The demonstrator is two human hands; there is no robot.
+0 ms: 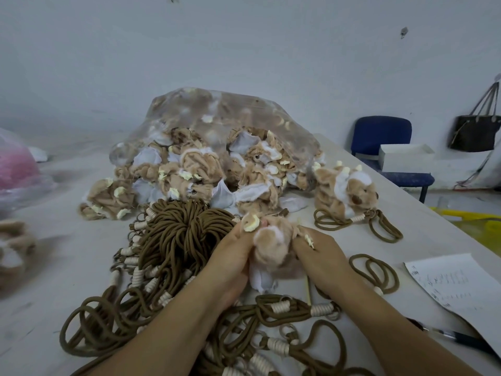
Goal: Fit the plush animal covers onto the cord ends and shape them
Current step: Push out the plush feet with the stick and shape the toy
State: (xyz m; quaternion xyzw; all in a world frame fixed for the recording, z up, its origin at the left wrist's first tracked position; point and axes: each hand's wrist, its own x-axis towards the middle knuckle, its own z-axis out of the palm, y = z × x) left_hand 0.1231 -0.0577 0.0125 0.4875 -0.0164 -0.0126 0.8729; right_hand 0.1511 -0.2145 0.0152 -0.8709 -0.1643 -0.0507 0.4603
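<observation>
A tan and white plush animal cover (pixel 272 246) with pale yellow horns is held above the table between both hands. My left hand (pixel 233 263) grips its left side, fingers curled round the fabric. My right hand (pixel 318 256) pinches its right side. A heap of brown cords (pixel 179 237) with cream wrapped ends lies under and left of my hands. A thin wooden stick (pixel 308 290) lies just below the cover. Whether a cord end is inside the cover is hidden.
A clear plastic bag (pixel 217 126) spills several unfitted plush covers across the table middle. Finished plush animals (pixel 347 189) on cords sit at the right. A loose cord loop (pixel 375 271), a sheet of paper (pixel 455 289) and a pen (pixel 458 340) lie right. A blue chair (pixel 385 139) stands beyond.
</observation>
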